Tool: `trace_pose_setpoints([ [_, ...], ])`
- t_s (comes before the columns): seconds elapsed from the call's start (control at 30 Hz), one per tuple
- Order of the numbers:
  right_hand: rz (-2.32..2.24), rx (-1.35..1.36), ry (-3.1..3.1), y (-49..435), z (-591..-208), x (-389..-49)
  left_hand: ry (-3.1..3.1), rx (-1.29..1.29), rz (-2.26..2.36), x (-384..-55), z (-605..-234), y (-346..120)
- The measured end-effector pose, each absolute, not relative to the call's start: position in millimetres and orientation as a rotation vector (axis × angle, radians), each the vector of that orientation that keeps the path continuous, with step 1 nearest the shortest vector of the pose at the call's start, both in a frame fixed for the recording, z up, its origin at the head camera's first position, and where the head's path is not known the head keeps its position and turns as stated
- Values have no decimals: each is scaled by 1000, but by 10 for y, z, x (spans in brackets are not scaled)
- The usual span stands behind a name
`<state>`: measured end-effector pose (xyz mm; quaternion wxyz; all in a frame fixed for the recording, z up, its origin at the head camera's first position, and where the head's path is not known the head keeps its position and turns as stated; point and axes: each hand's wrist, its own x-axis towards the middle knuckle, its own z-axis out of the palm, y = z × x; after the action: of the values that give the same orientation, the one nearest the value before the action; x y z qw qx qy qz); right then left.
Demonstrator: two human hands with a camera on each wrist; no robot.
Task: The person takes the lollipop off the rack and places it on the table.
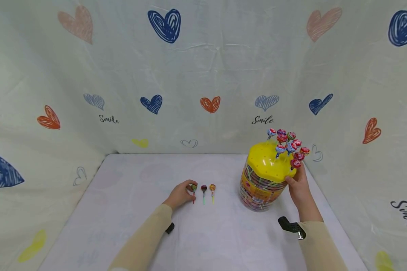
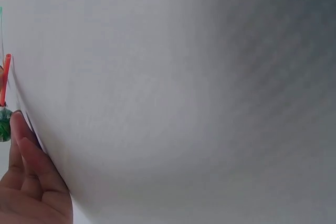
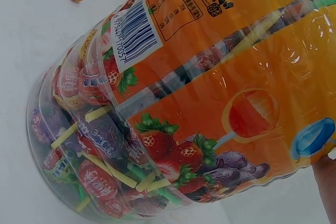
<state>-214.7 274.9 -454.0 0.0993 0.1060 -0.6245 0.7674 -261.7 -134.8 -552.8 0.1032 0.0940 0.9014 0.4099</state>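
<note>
Worked at a white table (image 1: pixel 98 226) before a heart-printed cloth (image 1: pixel 220 69). Stretched both arms forward, left hand (image 1: pixel 181 194) near the middle, right hand (image 1: pixel 300 184) at the right of a jar (image 1: pixel 257 192). Saw a dark lollipop (image 1: pixel 204 188) and an orange one (image 1: pixel 212 187) just right of the green lollipop (image 1: pixel 194 186), and others stuck in the yellow lid (image 1: pixel 265 158). Curled left fingers narrowly round the green lollipop; held the jar with the right, thumb at the lid's edge.

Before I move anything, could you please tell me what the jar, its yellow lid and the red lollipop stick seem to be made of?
Jar: probably glossy clear plastic; wrapped lollipops show through, and its surface looks ridged.
Yellow lid: likely shiny moulded plastic, given its bright highlights.
Red stick: perhaps smooth plastic, being evenly coloured.
</note>
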Motion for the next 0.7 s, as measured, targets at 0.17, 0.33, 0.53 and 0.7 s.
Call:
trace_pose_setpoints([
  [0.17,2261,286,-1872,2741,-4535,-2140,2679,290,1123,-2639,-5505,-1346],
  [0.33,2253,283,-1880,2743,-4537,-2139,2682,347,1074,-2659,-5501,-1353],
  [0.53,2262,301,-1869,2751,-4549,-2149,2676,365,1049,-2666,-5498,-1351],
  [0.7,2259,300,-1867,2758,-4555,-2150,2665,334,1062,-2644,-5473,-1339],
])
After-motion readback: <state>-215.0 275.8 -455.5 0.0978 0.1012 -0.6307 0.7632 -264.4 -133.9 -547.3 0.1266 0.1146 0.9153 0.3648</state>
